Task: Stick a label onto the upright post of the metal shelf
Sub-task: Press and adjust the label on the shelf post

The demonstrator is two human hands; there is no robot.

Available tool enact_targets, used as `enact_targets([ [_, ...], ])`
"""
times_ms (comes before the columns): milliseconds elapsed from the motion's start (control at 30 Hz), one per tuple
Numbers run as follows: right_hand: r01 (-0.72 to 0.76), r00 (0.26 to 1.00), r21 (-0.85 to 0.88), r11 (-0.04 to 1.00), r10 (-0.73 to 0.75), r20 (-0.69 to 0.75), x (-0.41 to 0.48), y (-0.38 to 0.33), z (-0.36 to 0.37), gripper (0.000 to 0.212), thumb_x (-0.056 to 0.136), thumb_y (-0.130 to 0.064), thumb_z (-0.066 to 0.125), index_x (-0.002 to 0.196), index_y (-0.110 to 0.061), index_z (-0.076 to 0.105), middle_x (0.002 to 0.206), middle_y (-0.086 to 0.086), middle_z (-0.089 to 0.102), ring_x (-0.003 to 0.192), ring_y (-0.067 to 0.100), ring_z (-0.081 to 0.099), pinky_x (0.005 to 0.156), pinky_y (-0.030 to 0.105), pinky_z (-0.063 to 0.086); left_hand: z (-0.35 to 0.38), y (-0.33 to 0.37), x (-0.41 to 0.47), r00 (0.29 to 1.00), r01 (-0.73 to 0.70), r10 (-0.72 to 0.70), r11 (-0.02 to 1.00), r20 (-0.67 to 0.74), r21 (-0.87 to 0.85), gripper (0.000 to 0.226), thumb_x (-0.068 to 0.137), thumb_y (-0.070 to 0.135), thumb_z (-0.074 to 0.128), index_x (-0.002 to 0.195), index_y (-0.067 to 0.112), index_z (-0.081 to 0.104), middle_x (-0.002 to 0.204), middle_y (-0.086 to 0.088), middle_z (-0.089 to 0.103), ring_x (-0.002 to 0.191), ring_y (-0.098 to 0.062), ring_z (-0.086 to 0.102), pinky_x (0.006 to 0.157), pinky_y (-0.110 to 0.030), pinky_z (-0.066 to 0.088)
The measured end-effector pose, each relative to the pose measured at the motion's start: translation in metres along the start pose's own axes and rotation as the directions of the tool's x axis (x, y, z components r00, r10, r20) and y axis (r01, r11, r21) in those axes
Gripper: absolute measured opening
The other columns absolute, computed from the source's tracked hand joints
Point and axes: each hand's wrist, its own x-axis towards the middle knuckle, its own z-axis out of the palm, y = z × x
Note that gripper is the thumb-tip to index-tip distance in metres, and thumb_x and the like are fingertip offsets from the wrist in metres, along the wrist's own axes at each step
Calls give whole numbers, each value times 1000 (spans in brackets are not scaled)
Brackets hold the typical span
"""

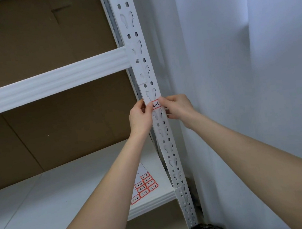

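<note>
1. A white metal shelf (50, 83) is noted, backed by brown cardboard (38, 33), with a pale wall (217, 66) to its right.
2. The upright post (137, 44), punched with keyhole slots, is seen running down the shelf's right front corner.
3. The left hand (140, 118) is set at the post's left edge and the right hand (177, 106) at its right edge. Each is curled, and an end of the label is pinched by its fingertips.
4. A sheet of spare labels (146, 187) is seen lying on the lower board, near the post.
5. The label (156, 105), red-bordered and handwritten, is held across the post's face, below the beam joint. Whether it is fully stuck cannot be told.
6. The label is judged light, thin, floppy and tacky-backed. It is best taken by its extreme ends and pressed onto solid metal, since no support is given by the slots.
</note>
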Motion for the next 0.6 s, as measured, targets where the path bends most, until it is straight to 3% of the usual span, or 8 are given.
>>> enact_targets([
  [167, 27, 999, -16, 1000, -27, -22, 4, 3, 0, 25, 86, -28, 60, 79, -7, 71, 87, 11, 75, 88, 30, 70, 86, 50, 54, -3, -1, 1, 999, -26, 25, 999, 30, 21, 31, 96, 14, 49, 125, 12, 59, 119, -2, 65, 105, -15, 62, 84, -24, 49],
  [267, 39, 999, 29, 999, -40, 29, 0, 10, 1, 21, 86, -24, 63, 103, -14, 72, 101, 6, 74, 94, 21, 70, 91, 44, 54, -4, -6, -2, 998, -42, 42, 999, 54, 8, 32, 93, 14, 55, 125, 15, 59, 120, -2, 65, 107, -16, 62, 93, -34, 51],
  [367, 54, 998, 33, 998, -54, -20, -3, 10, 3, 24, 86, -20, 64, 109, -16, 71, 104, 3, 73, 94, 18, 69, 91, 42, 54, 0, -7, -2, 999, -39, 39, 999, 32, 0, 32, 91, 14, 59, 123, 17, 60, 118, -3, 66, 106, -16, 62, 94, -39, 52],
  [600, 18, 1000, 6, 1000, -18, 10, -9, 1, 4, 36, 71, -41, 75, 101, -21, 73, 97, -1, 75, 89, 16, 70, 86, 41, 56, -5, -9, -6, 992, 0, 12, 995, 122, -104, 51, 86, -4, 50, 132, 17, 53, 125, -1, 63, 112, -13, 60, 95, -36, 52],
])
